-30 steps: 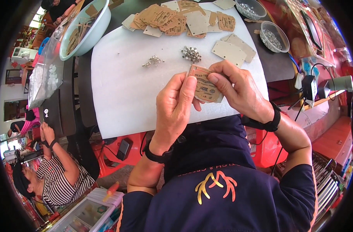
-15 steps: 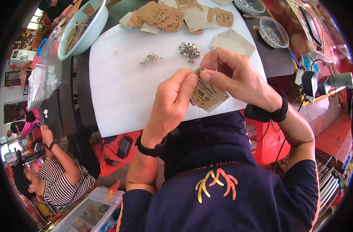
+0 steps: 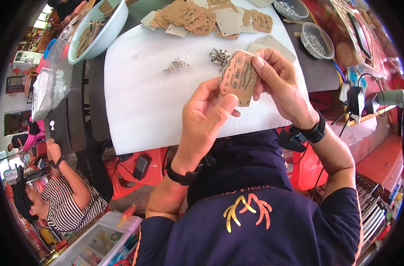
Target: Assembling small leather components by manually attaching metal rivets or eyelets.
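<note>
Between my hands a brown printed cardboard card (image 3: 238, 79) with scalloped edges is tilted up above the white table sheet. My right hand (image 3: 282, 82) pinches its right edge between thumb and fingers. At the lower left of the card, my left hand (image 3: 205, 116) has its thumb in front and its fingers behind, partly hidden by the card. Just behind the card lies a pile of small metal rivet-like caps (image 3: 219, 57). Farther left is a looser group of small silvery metal pieces (image 3: 176, 64).
A heap of similar brown cards (image 3: 184, 17) covers the far side, with grey cards (image 3: 275, 44) right of it. Clear tubs of metal pieces (image 3: 316, 42) stand far right. A pale blue basin (image 3: 98, 33) is far left. A person in stripes (image 3: 73, 201) sits at left.
The card has turned upright and moved up and away from me, showing its printed face. My right hand has shifted from its top corner to its right edge; my left fingers have loosened.
</note>
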{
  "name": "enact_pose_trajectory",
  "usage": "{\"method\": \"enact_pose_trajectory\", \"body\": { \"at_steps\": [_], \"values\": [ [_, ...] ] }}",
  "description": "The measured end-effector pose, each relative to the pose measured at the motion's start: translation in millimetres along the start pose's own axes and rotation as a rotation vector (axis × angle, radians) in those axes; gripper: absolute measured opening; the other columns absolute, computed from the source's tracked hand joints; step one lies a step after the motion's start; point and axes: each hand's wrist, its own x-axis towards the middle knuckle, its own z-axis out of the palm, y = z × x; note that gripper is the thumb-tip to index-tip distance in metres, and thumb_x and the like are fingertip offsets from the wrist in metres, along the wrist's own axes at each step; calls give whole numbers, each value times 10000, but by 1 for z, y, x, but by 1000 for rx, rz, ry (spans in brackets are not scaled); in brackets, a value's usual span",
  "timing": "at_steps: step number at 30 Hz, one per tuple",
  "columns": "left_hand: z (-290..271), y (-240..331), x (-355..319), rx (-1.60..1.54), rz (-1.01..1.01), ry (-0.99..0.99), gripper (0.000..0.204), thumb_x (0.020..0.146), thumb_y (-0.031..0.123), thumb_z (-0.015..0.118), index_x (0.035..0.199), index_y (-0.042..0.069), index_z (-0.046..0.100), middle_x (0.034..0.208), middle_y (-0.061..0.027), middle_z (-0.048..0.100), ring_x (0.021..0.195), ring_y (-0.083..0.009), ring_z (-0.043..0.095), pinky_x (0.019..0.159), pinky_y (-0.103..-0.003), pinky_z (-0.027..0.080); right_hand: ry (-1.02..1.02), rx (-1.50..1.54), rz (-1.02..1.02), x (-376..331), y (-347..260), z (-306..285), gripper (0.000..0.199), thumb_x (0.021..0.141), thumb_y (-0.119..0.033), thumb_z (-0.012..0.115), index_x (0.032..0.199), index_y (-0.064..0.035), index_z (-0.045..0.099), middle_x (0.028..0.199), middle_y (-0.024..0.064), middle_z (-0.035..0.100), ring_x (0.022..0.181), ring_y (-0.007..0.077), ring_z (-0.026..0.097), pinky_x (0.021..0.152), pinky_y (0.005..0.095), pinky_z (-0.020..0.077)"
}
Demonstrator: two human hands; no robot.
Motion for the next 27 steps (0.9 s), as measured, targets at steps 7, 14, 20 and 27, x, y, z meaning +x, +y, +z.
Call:
{"method": "enact_pose_trajectory", "body": {
  "at_steps": [7, 14, 20, 27],
  "values": [
    [5, 0, -2, -6, 48, 176, 307, 979, 149, 595, 1221, -39, 573, 1033, -88, 664, 841, -116, 631, 631, -258, 522, 53, 93, 19, -10, 6, 7, 275, 1012, -292, 556, 1093, -30, 532, 847, 20, 605, 700, 67, 589, 619, 213, 486],
    [-3, 19, -1, 148, -55, 62, 267, 963, 138, 624, 1164, -37, 623, 835, -21, 637, 636, -58, 533, 567, -196, 433, -68, -258, -35, -7, -13, -2, 311, 1000, -264, 585, 1179, -10, 565, 820, -9, 606, 652, 37, 487, 548, 189, 390],
    [-1, 17, -1, -76, -36, 78, 319, 970, 165, 623, 1217, -37, 617, 900, -46, 667, 672, -72, 559, 608, -200, 455, -38, -73, -28, -6, 1, -5, 275, 1004, -261, 579, 1134, -19, 591, 806, -24, 583, 573, 20, 406, 488, 180, 305],
    [-5, 16, -1, -43, -62, 31, 354, 1009, 185, 545, 1274, -47, 575, 1070, -104, 670, 826, -125, 620, 630, -263, 501, 14, 45, -32, -11, 7, 0, 324, 1012, -260, 566, 1220, -12, 582, 866, -9, 619, 561, 18, 398, 486, 178, 311]
  ]
}}
